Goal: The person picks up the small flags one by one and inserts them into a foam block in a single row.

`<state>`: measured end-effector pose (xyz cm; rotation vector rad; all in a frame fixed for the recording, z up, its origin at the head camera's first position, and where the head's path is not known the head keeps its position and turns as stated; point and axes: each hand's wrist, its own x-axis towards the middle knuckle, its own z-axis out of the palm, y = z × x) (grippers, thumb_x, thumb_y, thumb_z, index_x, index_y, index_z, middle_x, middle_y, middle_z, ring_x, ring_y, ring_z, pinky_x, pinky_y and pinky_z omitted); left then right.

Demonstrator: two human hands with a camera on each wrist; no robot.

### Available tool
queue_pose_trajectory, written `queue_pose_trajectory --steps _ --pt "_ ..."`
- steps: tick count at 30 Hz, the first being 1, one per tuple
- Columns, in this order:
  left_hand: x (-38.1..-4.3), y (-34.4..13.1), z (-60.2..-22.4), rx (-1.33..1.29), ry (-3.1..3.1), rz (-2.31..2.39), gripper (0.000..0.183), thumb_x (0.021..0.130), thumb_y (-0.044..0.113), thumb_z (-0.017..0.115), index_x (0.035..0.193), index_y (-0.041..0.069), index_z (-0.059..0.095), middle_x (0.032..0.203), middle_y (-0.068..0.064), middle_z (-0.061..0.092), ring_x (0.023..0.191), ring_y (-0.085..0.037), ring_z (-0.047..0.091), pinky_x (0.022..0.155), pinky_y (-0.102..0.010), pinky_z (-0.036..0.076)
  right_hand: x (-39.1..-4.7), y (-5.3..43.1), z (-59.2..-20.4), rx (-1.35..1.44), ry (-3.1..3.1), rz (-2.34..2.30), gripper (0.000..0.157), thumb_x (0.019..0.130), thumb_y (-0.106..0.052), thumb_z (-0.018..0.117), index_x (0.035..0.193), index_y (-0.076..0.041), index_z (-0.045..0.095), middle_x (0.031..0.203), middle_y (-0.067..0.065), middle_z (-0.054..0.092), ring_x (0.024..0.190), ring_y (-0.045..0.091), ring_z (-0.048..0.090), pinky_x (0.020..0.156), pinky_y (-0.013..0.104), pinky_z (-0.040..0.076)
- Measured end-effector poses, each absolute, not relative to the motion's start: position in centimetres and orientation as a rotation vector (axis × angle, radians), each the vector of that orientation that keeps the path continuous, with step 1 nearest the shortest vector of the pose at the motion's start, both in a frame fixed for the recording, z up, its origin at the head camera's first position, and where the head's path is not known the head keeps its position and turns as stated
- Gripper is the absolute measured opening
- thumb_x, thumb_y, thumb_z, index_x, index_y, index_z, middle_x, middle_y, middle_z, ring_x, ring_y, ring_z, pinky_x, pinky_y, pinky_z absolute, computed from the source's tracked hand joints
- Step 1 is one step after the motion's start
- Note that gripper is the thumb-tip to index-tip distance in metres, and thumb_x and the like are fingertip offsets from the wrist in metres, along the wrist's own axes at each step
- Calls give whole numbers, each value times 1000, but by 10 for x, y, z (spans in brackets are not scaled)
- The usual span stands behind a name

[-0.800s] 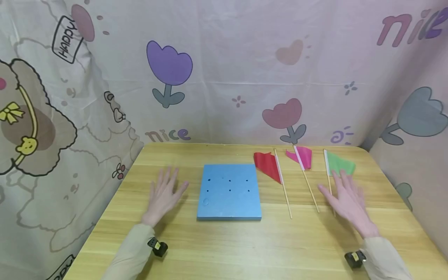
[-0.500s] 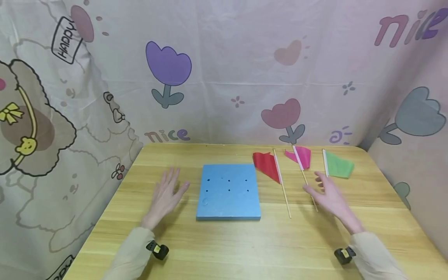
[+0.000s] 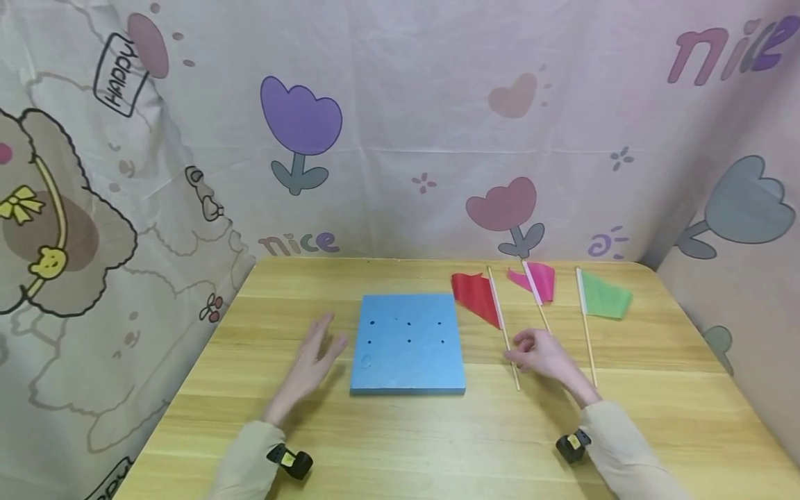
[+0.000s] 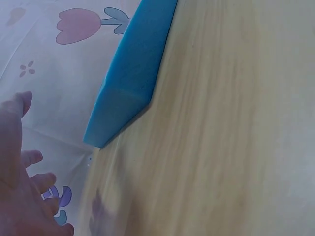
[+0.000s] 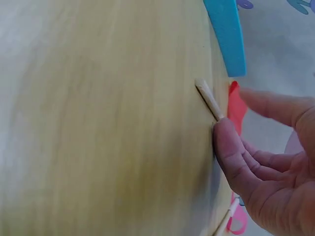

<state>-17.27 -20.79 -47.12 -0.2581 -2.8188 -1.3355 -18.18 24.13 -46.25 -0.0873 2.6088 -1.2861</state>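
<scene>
My right hand is over the wooden stick of a small red flag. In the right wrist view, the index fingertip lies right at the stick, while the thumb stands apart across a gap. The flag lies on the table with its cloth toward the back. Left of it is a square blue board with small holes in two rows. My left hand hovers beside the board's left side, holding nothing, its fingers loosely spread.
A pink flag and a green flag lie to the right of the red one, the pink one's stick partly hidden behind my right hand. Patterned cloth hangs behind the wooden table and along both sides.
My right hand has moved left from the green flag, past the pink one, to the red flag's stick, its fingers bending in. My left hand has shifted slightly right toward the board.
</scene>
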Motion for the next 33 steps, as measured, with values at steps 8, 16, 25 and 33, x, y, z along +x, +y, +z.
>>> queue_pose_trajectory --steps 8,16,25,33 --pt "-169 -205 -477 -240 -2815 -1421 69 106 42 44 163 14 16 170 -18 12 157 -44 5 122 -72 8 -189 238 -469 16 2587 -1309 35 87 -6 74 112 15 61 82 13 69 62 13 67 60 30 61" --pt "-166 -203 -476 -241 -2812 -1453 69 107 43 43 163 13 14 170 -18 11 157 -43 7 122 -70 8 -195 235 -475 75 2585 -1318 23 87 -4 72 101 13 65 76 13 73 57 12 68 58 29 62" --pt "-163 -201 -475 -251 -2804 -1480 69 107 41 43 163 12 14 170 -19 11 156 -44 11 122 -70 12 -197 232 -477 71 2648 -1294 15 85 -3 70 92 10 70 69 10 73 53 12 68 54 27 60" --pt "-162 -201 -476 -255 -2802 -1517 69 107 40 43 163 12 13 170 -19 12 153 -47 21 119 -72 17 -200 233 -479 79 2680 -1258 14 84 -6 69 88 7 70 63 6 70 50 7 62 49 23 56"
